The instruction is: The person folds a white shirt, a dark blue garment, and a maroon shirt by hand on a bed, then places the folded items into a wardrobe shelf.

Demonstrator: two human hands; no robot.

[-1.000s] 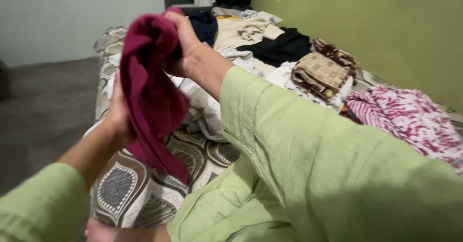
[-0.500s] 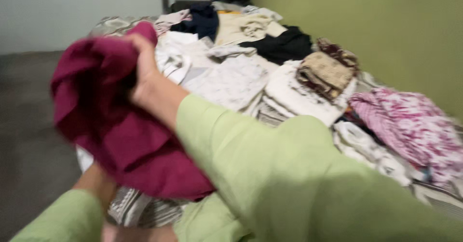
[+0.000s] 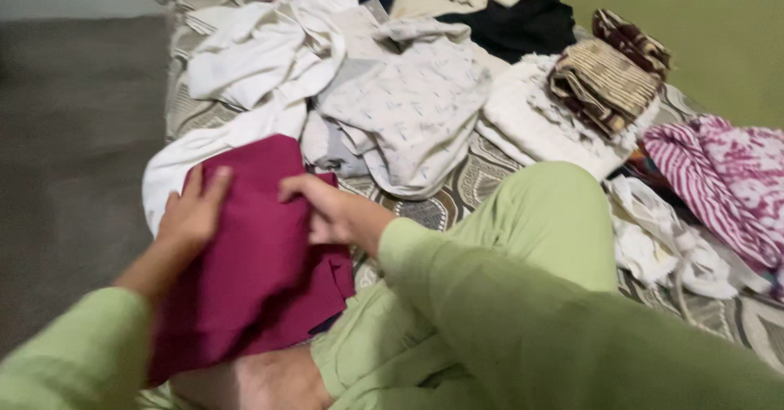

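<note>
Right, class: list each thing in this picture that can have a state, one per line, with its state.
Maroon cloth: spread flat, under both hands.
Left hand: open, resting on it.
Right hand: fingers on it.
Striped brown cloth: folded.
White clothes: crumpled, unfolded.
Pink-and-white cloth: loosely heaped.
</note>
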